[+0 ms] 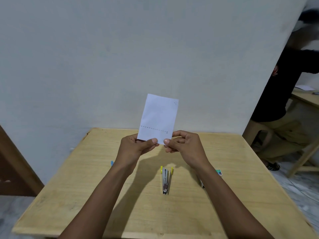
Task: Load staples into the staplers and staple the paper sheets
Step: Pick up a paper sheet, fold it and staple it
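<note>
We held a small white rectangular paper sheet [158, 118] upright above the pale wooden bench [77, 187]. Our left hand [136, 146] pinched its lower left corner, thumb in front and fingers curled behind. Our right hand [187, 144] pinched the lower right corner the same way. A row of tiny marks crossed the sheet near the bottom. On the bench between our forearms lay a silver metal stapler with yellow ends [166, 180], hinged open. A small green and white box [218, 171] sat beside our right forearm.
</note>
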